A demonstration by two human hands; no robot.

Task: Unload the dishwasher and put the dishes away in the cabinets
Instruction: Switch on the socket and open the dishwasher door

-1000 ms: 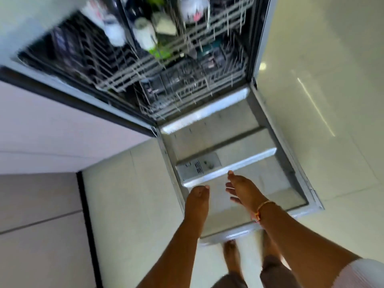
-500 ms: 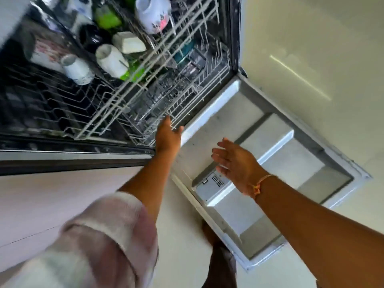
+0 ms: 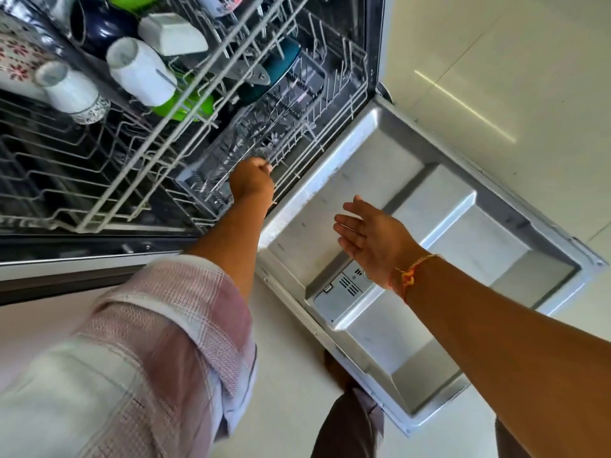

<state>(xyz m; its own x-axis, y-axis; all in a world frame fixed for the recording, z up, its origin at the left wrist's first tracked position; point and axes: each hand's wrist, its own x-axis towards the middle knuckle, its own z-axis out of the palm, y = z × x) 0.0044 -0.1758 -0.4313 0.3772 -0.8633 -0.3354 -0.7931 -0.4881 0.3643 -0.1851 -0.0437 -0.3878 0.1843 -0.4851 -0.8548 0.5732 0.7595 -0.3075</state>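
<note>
Pale glossy floor tiles [image 3: 496, 44] surround a dishwasher whose steel door [image 3: 380, 180] is folded down flat. Its lower rack [image 3: 334, 104] sits inside the machine, with a grey cutlery basket [image 3: 224, 153] along the front and a teal dish [image 3: 281, 64] standing further back. The left hand [image 3: 253, 183] reaches to the front of that rack, right at the basket; its grip is closed, fingers curled over the front wires, though which wire they hold is too blurred to tell.

Above it the upper rack [image 3: 198, 94] is loaded: two white cups [image 3: 139, 71] lying on their sides, a navy mug [image 3: 102, 28], a white square dish [image 3: 172, 34], a green bowl [image 3: 185, 105] and a flower-patterned bowl [image 3: 16, 57] at the left edge.

The right hand [image 3: 373, 239] hovers over the door with fingers straight and spread. It holds nothing and touches nothing. It is just above the detergent dispenser [image 3: 347, 289]. An orange thread bracelet [image 3: 410, 276] circles that wrist. A pink checked sleeve [image 3: 165, 325] covers the left upper arm in the foreground.
</note>
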